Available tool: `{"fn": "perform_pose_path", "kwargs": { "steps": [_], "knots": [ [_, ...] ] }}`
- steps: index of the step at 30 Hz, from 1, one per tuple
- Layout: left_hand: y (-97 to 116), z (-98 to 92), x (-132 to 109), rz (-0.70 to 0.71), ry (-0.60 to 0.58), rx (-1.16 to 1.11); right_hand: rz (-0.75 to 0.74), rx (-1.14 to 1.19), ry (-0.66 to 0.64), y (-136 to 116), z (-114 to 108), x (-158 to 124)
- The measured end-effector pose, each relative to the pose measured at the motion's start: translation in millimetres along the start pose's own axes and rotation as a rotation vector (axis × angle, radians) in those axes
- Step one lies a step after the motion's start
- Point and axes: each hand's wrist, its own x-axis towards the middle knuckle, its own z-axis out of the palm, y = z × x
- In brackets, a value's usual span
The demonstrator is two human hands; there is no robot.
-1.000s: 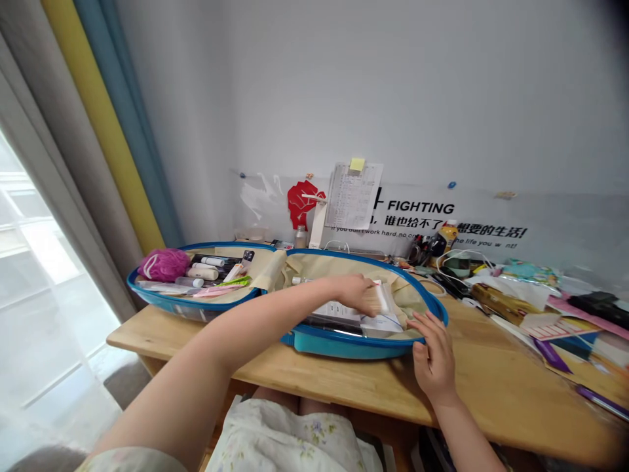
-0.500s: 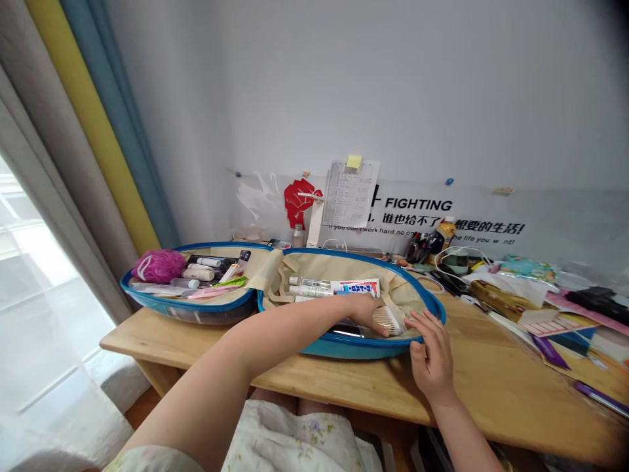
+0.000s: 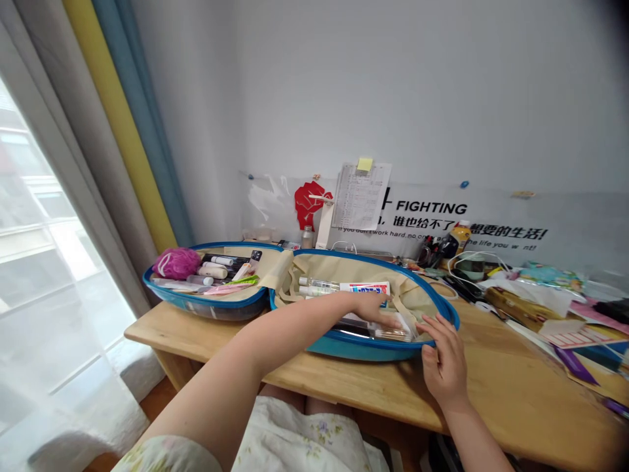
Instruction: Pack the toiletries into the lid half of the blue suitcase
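Observation:
A blue-rimmed case (image 3: 378,353) with beige lining lies unfolded on the wooden table. Inside its right half, my left hand (image 3: 372,307) rests with fingers stretched out over a clear pack of cotton swabs (image 3: 393,334), touching or just above it. Beside that hand are a toothpaste tube or box (image 3: 366,288) and clear small bottles (image 3: 319,284). My right hand (image 3: 446,362) is at the case's front right corner, fingers spread over the blue rim and thumb outside. A dark flat item (image 3: 356,326) is partly covered by my left forearm.
The case's left half holds a purple bath puff (image 3: 177,263), a white tube (image 3: 213,270) and other toiletries. Papers, pouches and a gold pencil case (image 3: 518,308) clutter the table's right side. A drink bottle (image 3: 460,237) stands by the wall, curtains (image 3: 142,131) at the left.
The view has swung slightly left. The cotton swab pack now lies lower against the case's front wall, and my left hand's fingers have loosened over it. My right hand stays at the rim.

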Motion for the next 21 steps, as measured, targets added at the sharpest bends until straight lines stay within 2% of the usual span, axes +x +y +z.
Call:
{"fn": "perform_pose_path", "kwargs": {
  "steps": [3, 6, 9, 12, 14, 17, 21],
  "knots": [
    [-21, -23.8, -15, -0.053, 0.158, -0.023, -0.012, 0.004, 0.012, 0, 0, 0],
    [-60, -53.5, -46, -0.163, 0.337, -0.027, -0.008, 0.006, 0.005, 1, 1, 0],
    [-110, -78.5, -92, -0.359, 0.497, 0.014, -0.007, 0.007, 0.006, 1, 1, -1],
    [-159, -93.0, -149, -0.581, 0.574, 0.079, -0.010, 0.011, 0.011, 2, 1, -1],
    [-187, -96.0, -186, -0.707, 0.581, 0.130, -0.009, 0.012, 0.017, 2, 2, -1],
    [-218, -91.3, -234, -0.847, 0.505, 0.201, -0.009, 0.009, 0.024, 2, 2, -1],
    [-245, -75.6, -272, -0.938, 0.341, 0.286, -0.001, -0.002, 0.023, 3, 3, -2]
  ]
}}
